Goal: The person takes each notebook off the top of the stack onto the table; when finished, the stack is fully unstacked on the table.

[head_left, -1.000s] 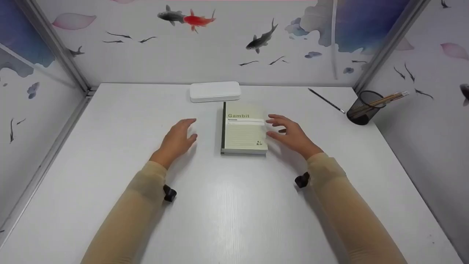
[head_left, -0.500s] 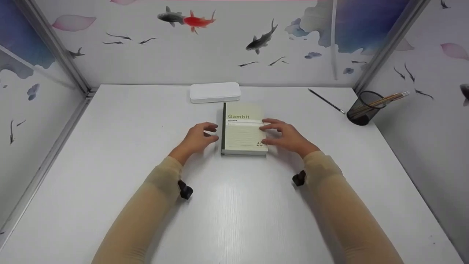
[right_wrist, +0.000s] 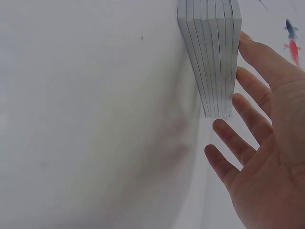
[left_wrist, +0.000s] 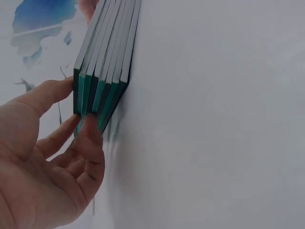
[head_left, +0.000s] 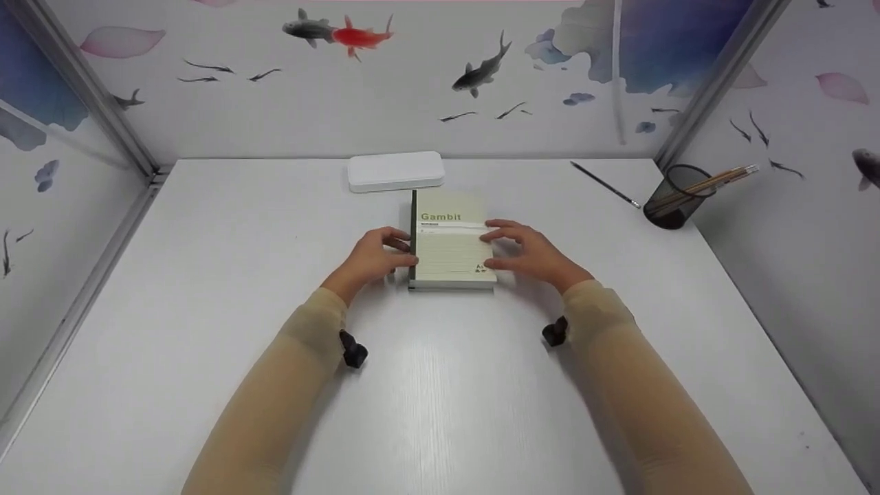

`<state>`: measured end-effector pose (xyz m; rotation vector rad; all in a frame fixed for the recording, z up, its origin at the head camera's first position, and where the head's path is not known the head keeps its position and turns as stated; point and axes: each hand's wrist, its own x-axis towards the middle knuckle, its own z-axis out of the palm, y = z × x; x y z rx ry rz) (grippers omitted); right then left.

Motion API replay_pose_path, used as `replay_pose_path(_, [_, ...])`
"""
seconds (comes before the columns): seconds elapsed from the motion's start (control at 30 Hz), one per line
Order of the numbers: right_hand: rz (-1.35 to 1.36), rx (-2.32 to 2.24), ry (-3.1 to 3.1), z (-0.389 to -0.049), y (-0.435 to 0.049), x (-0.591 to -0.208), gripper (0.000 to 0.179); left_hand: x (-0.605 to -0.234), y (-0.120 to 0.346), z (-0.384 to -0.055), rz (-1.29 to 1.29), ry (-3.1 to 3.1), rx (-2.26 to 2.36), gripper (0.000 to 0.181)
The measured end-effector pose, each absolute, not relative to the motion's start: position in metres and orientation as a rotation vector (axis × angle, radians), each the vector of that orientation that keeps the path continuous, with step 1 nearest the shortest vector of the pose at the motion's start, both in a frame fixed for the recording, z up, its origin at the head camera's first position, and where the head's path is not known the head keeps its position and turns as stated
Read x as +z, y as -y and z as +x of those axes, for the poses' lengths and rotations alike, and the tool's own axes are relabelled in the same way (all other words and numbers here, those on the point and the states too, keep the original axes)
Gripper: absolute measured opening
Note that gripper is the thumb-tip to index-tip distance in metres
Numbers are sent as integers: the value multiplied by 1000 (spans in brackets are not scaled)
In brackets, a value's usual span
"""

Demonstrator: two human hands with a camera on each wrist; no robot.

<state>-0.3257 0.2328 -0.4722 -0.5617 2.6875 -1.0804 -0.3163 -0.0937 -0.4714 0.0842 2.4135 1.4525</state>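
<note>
A stack of several notebooks (head_left: 450, 251) lies on the white table, its top cover pale green and marked "Gambit". Along its left side run green and dark spines (left_wrist: 95, 93), seen in the left wrist view. My left hand (head_left: 375, 256) is at these spines, thumb at the top cover's edge and bent fingertips against the bindings. From the other side my right hand (head_left: 533, 258) reaches the page edges (right_wrist: 214, 67). Its thumb and upper fingertips overlap the top cover's right edge in the head view, while the lower fingers are spread below, apart from the stack.
Behind the stack lies a white case (head_left: 396, 172). A dark pencil (head_left: 605, 184) rests at the back right, beside a black mesh pen cup (head_left: 677, 199) with several pencils leaning in it. Printed wall panels (head_left: 385, 103) enclose the table's back and sides.
My left hand has moved right and forward to the spines. My right hand has shifted slightly left onto the stack's right edge. The notebooks stay on the table; the head view has shifted slightly.
</note>
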Motion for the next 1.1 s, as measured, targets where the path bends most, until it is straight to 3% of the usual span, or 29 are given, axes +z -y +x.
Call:
replay_pose_path(0.37, [-581, -1097, -2719, -321, -236, -475, 55, -470, 99, -314, 63, -2367, 1516, 54])
replay_pose_path(0.63, [-525, -1054, -2677, -324, -237, -472, 59, -468, 108, -313, -73, -2133, 1717, 69])
replay_pose_path(1.1, [-477, -1045, -2656, -321, -234, -471, 62, -468, 133, -310, -191, -1897, 1993, 65])
